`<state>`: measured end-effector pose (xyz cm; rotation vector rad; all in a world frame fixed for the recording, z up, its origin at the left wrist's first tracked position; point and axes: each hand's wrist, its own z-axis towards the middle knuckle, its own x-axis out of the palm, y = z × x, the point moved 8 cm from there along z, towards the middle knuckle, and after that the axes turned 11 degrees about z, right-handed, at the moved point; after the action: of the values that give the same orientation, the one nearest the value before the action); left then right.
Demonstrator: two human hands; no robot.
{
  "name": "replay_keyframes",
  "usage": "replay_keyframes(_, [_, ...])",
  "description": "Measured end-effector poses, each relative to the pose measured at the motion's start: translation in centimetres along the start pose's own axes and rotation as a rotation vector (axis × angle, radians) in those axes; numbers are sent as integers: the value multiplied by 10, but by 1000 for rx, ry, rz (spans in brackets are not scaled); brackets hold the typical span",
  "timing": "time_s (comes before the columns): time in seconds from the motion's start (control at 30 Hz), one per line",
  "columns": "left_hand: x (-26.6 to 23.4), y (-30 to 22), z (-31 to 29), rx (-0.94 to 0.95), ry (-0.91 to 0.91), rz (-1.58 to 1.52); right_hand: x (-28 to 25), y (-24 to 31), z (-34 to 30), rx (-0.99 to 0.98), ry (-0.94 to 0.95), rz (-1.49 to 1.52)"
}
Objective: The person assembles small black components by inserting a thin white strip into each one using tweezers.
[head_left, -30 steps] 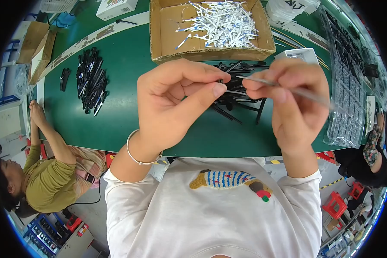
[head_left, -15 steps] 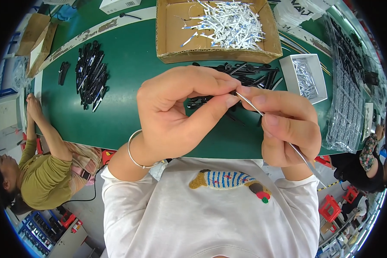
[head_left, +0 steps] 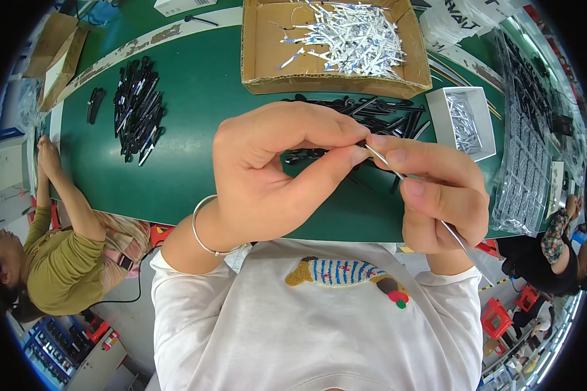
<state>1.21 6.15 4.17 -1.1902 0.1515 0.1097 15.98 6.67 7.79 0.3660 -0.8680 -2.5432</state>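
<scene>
Over the green table [head_left: 195,176], both my hands meet at the fingertips. My left hand [head_left: 274,176], with a bangle on its wrist, pinches a tiny dark piece [head_left: 362,144] between thumb and index finger; most of it is hidden. My right hand [head_left: 447,186] grips a slim silver metal tool [head_left: 452,233], its thin tip touching or nearly touching the dark piece. The tool slants down to the right past my palm. Behind my fingers lies a heap of slender black parts [head_left: 391,117], partly covered by my hands.
A cardboard box [head_left: 332,85] of white-and-blue strips stands at the back. Right of it are a white box [head_left: 484,127] of small silver pieces and clear plastic trays [head_left: 522,156]. Another black pile [head_left: 137,111] lies left. A co-worker [head_left: 68,264] sits at the left.
The view has shifted slightly. Both hands keep the same pinch and grip, with the tool's tip still at the dark piece.
</scene>
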Motion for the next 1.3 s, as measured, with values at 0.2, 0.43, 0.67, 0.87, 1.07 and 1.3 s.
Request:
replay_keyframes(0.2, [2, -17, 7, 212, 24, 412, -5, -8, 12, 175, 226, 3])
replay_keyframes(0.43, [8, -20, 7, 344, 79, 419, -12, -17, 5, 179, 171, 276])
replay_keyframes(0.67, [5, -23, 5, 367, 50, 254, -32, -42, -2, 413, -155, 563])
replay_keyframes(0.87, [4, -21, 5, 283, 41, 117, -16, -48, -3, 374, 62, -37])
replay_keyframes(1.07, [0, 8, 7, -106, -2, -555, 3, -47, -3, 478, 120, 2])
replay_keyframes(1.3, [17, 13, 10, -50, 174, -304, 2, -49, -5, 603, 170, 263])
